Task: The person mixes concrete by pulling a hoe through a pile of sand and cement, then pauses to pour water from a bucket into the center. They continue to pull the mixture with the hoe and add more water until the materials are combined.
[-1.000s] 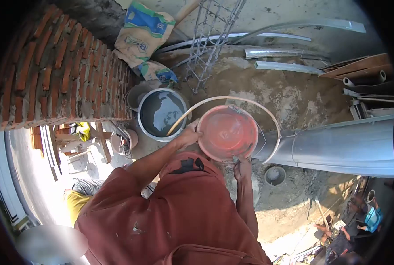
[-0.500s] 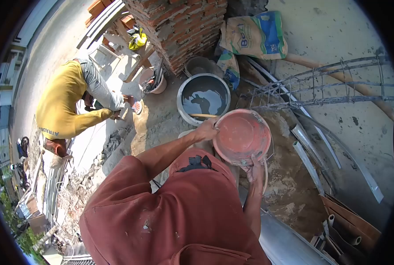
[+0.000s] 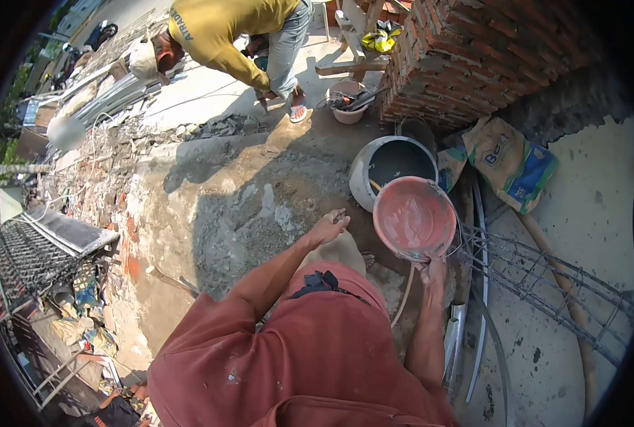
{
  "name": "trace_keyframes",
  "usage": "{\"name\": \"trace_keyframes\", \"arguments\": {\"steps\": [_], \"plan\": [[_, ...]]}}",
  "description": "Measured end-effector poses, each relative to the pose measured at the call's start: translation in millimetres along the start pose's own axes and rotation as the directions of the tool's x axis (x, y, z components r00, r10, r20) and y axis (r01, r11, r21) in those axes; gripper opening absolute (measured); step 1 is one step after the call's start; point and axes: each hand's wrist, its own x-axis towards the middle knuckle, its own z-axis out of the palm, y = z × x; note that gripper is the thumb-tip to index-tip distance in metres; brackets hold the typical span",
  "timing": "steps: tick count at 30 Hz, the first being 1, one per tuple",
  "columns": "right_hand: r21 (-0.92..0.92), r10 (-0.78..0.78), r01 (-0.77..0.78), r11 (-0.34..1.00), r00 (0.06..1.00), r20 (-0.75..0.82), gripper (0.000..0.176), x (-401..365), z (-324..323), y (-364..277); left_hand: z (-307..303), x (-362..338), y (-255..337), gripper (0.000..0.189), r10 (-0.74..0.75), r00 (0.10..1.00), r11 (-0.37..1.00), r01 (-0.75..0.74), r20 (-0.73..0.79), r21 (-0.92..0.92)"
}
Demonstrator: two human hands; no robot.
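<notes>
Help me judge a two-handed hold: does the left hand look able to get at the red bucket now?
Probably yes: the left hand is close to the red bucket, no obstacle shows between them, and the right hand grips its near edge.

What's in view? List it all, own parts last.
bucket: 1, red, centre right
tub: 1, white, beyond bucket
sack: 1 large, brown, right of tub
pillar: 1, red brick, upper right
pail: 1, pinkish, beside pillar
bundle: 1, yellow, left of pillar
rebar cage: 1, grey, right
hose: 1, tan, below bucket
metal strips: several, silver, lower right
roof: 1, dark, left edge
clutter: uncounted, mixed, lower left
rubble: uncounted, grey, upper left
worker: 1, yellow top, upper left
shirt: 1, maroon, bottom centre
left hand: 1, bare, centre
right hand: 1, bare, gripping bucket
</notes>
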Motion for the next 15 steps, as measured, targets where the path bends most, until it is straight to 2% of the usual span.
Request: {"name": "trace_keyframes", "arguments": {"steps": [2, 3, 4, 7, 9, 13, 15], "plan": [[-0.015, -0.026, 0.026, 1.000, 0.999, 0.030, 0.049, 16, 25, -11, -25, 6, -33, 0.068, -0.026, 0.999, 0.999, 0.027, -0.037, 0.034], [-0.021, -0.039, 0.040, 0.999, 0.999, 0.034, 0.051, 19, 31, -14, -32, 12, -61, 0.067, -0.030, 0.995, 0.993, 0.041, -0.097, 0.112], [-0.042, -0.031, 0.033, 0.999, 0.998, 0.047, 0.051, 27, 35, -15, -35, 11, -86, 0.066, -0.029, 0.987, 0.980, 0.059, -0.160, 0.188], [-0.092, 0.056, -0.052, 0.994, 0.997, 0.048, 0.060, 72, 40, -19, -40, -3, -119, 0.066, -0.074, 0.975, 0.973, 0.116, -0.210, 0.197], [0.009, 0.111, -0.112, 0.994, 0.992, 0.065, 0.059, 101, 46, -21, -37, -7, -146, 0.067, -0.146, 0.971, 0.977, 0.172, -0.190, 0.129], [-0.049, 0.096, -0.092, 0.994, 0.992, 0.079, 0.058, 139, 72, -22, -6, -49, -166, 0.066, -0.172, 0.943, 0.984, 0.180, -0.286, 0.004], [-0.184, 0.066, -0.056, 0.981, 0.997, 0.051, 0.061, 176, 74, -18, 11, -58, -189, 0.067, -0.193, 0.924, 0.981, 0.187, -0.331, -0.052]]}}
